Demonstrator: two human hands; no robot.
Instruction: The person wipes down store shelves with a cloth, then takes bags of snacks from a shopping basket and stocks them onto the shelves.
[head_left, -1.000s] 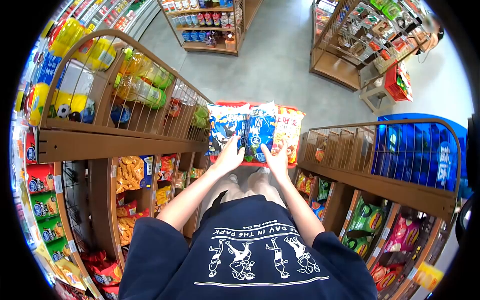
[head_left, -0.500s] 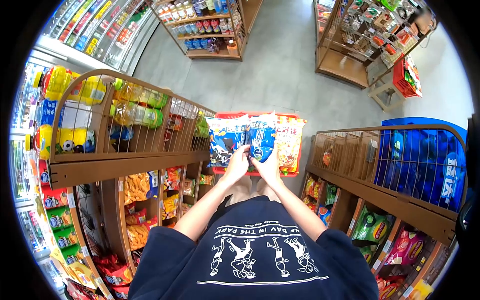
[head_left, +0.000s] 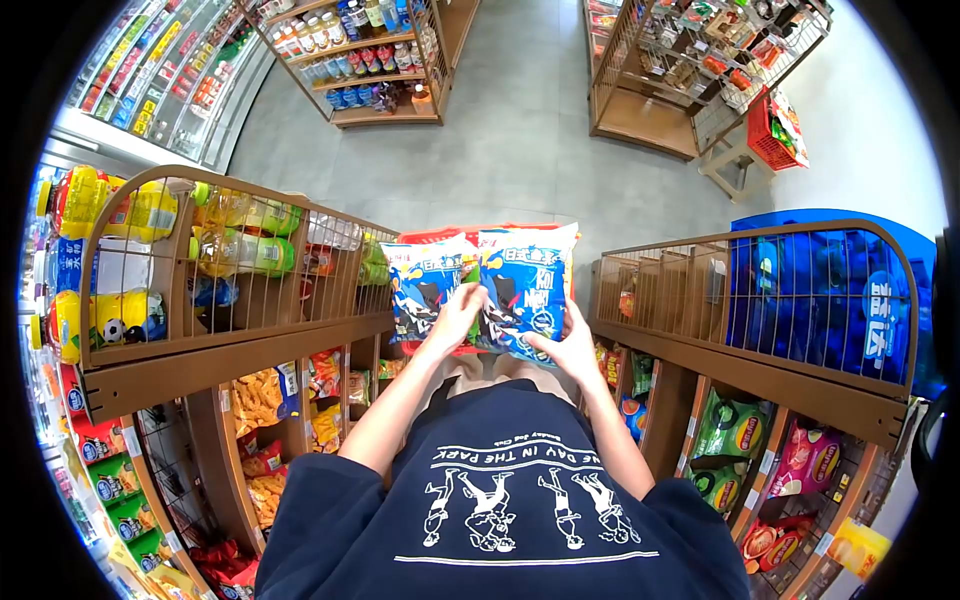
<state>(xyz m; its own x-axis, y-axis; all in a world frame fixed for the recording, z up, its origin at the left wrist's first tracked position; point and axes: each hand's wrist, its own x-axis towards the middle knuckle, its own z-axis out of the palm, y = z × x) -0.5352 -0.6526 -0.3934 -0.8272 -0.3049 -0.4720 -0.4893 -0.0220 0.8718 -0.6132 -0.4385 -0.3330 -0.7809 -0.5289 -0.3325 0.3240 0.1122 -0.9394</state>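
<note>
My right hand (head_left: 568, 345) grips the lower right edge of a blue snack bag (head_left: 520, 285), thumb on its front and fingers around the side. My left hand (head_left: 458, 315) is closed at that bag's left edge, its fingertips in the gap between the two bags. A second blue snack bag (head_left: 420, 285) of similar print leans on the left, partly behind my left hand. Both bags are over a red shopping basket (head_left: 445, 233), whose rim shows above them. A bit of green packaging shows between the bags.
Wire-railed shelves flank me: bottles (head_left: 245, 252) on the left one, blue packs (head_left: 815, 300) on the right. Snack bags (head_left: 730, 425) fill the lower compartments. Ahead stand a drinks shelf (head_left: 370, 60) and a stool (head_left: 735, 165) with another red basket (head_left: 773, 135).
The held bag has turned to show its full front and shifted right, covering most of the orange-and-white bag. My hands have moved apart, and the camera view has shifted.
</note>
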